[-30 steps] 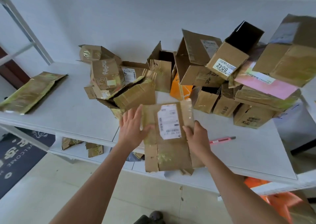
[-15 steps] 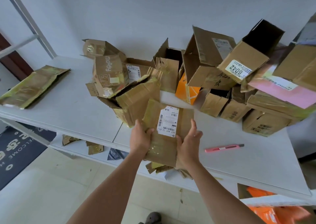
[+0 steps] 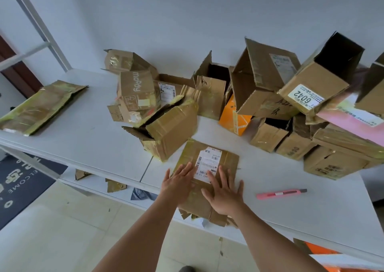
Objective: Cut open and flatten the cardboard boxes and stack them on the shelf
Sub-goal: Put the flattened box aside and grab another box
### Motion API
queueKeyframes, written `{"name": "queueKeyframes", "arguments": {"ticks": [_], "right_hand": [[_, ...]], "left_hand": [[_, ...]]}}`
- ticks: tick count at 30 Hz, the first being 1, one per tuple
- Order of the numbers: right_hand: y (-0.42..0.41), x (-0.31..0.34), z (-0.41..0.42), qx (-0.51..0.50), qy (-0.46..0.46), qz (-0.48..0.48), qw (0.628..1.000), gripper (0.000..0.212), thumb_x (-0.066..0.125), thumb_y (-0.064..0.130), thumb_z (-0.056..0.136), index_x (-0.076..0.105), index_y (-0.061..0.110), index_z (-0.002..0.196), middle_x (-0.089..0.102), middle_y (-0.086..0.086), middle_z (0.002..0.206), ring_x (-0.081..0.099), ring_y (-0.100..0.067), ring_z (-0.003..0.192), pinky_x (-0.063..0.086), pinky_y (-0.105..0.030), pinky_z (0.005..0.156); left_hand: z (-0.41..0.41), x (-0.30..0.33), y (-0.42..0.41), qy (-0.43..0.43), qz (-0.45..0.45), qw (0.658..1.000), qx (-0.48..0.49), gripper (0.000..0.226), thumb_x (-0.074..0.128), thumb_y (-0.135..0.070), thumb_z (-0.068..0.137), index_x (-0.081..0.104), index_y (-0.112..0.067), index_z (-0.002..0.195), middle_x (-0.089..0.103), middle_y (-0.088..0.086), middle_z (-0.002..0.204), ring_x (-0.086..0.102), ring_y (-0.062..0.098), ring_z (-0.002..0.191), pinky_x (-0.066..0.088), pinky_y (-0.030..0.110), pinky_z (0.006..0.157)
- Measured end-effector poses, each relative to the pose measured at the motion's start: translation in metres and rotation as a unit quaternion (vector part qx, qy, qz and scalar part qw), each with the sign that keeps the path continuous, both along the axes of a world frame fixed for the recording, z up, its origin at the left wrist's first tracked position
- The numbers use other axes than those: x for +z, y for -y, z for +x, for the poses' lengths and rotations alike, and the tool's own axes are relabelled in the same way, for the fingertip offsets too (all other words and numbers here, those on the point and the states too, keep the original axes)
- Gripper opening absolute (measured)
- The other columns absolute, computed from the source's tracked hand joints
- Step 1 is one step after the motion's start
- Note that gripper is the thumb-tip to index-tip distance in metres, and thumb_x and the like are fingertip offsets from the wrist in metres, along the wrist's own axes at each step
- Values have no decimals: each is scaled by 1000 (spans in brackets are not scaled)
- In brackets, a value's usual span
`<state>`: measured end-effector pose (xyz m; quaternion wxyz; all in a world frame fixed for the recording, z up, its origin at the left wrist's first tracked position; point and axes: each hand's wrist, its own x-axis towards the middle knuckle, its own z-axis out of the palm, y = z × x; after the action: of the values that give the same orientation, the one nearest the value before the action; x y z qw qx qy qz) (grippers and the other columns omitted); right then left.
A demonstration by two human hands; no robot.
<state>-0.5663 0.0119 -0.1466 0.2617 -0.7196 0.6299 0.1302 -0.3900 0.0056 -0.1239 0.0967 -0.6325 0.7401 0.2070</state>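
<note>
A flattened brown cardboard box point(image 3: 229, 159) with a white shipping label lies on the white shelf point(image 3: 87, 134) near its front edge, its torn lower flaps hanging over the edge. My left hand point(image 3: 178, 181) presses flat on its left side with straight fingers. My right hand point(image 3: 224, 192) presses flat on its lower right part, fingers spread. A pink utility knife point(image 3: 280, 194) lies on the shelf to the right of my right hand.
A heap of several unflattened boxes point(image 3: 266, 84) fills the back and right of the shelf, with an orange box point(image 3: 234, 118) among them. A taped open box point(image 3: 172, 128) sits just behind the flat one. Flattened cardboard point(image 3: 39, 107) lies at far left. Scraps lie on the lower shelf point(image 3: 116, 185).
Both hands held the flattened box by its sides above the shelf edge; now it lies on the shelf and both palms press on top of it.
</note>
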Motion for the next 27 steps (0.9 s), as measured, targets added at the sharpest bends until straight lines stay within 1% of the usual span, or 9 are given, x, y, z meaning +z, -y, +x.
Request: {"name": "queueKeyframes", "arguments": {"ticks": [3, 5, 7, 9, 11, 17, 21, 24, 27], "right_hand": [[14, 23, -3, -12, 27, 21, 999, 65, 31, 64, 96, 10, 40, 154, -15, 3, 163, -10, -24, 151, -11, -65, 113], [25, 40, -4, -29, 47, -8, 998, 55, 39, 56, 97, 31, 33, 147, 13, -2, 158, 14, -26, 148, 0, -63, 115], [37, 57, -2, -46, 66, -73, 994, 48, 46, 45, 98, 42, 22, 140, 33, -8, 147, 30, -29, 139, 20, -51, 115], [52, 73, 6, -59, 116, -131, 983, 46, 51, 34, 99, 45, 15, 140, 41, -12, 141, 36, -30, 133, 32, -39, 109], [70, 85, 19, -58, 160, -147, 974, 50, 51, 29, 100, 40, 10, 145, 40, -14, 145, 35, -30, 135, 31, -36, 109], [136, 89, 58, -150, 267, -93, 947, 83, 55, 34, 99, -1, 15, 158, 7, -7, 165, 19, -28, 149, 29, -38, 115], [164, 81, 72, -252, 375, 24, 892, 85, 58, 30, 98, -3, 27, 158, 17, -3, 163, 31, -29, 144, 42, -33, 95], [173, 84, 83, -205, 439, 29, 874, 76, 56, 14, 98, 12, 34, 157, 22, -2, 162, 28, -26, 144, 35, -32, 102], [172, 98, 99, -163, 485, 8, 859, 74, 55, 9, 98, 16, 38, 154, 18, 4, 162, 22, -20, 146, 29, -31, 102]], "left_hand": [[5, 28, 3, -53, -143, 988, -5, 55, 45, -6, 98, 37, -25, 149, 36, -6, 154, 31, 18, 141, 20, 40, 121], [18, 41, -3, -98, -262, 960, 24, 31, 54, -2, 92, 59, -16, 119, 56, -1, 117, 51, 20, 108, 48, 37, 95], [40, 45, -9, -139, -334, 927, 99, 5, 62, -11, 91, 61, -12, 95, 54, 0, 96, 54, 22, 90, 48, 31, 73], [62, 42, -8, -159, -260, 927, 217, 17, 63, -27, 94, 61, -12, 100, 55, 1, 104, 55, 23, 100, 47, 32, 76], [80, 34, -4, -164, -159, 927, 298, 42, 63, -40, 93, 58, -8, 119, 54, 8, 120, 52, 26, 114, 45, 36, 90], [99, 18, 16, -257, -106, 899, 339, 94, 68, -46, 87, 14, -11, 156, 28, 10, 159, 30, 28, 144, 30, 41, 113], [101, 19, 30, -356, -118, 872, 314, 97, 73, -33, 87, 7, -26, 158, 32, 1, 158, 32, 25, 144, 33, 35, 108], [106, 29, 36, -415, -122, 845, 314, 96, 74, -26, 87, 9, -31, 157, 31, -3, 158, 30, 20, 144, 31, 26, 102], [108, 47, 41, -394, -196, 857, 268, 86, 72, -27, 88, 20, -22, 156, 26, -5, 160, 26, 12, 146, 24, 20, 108]]}}
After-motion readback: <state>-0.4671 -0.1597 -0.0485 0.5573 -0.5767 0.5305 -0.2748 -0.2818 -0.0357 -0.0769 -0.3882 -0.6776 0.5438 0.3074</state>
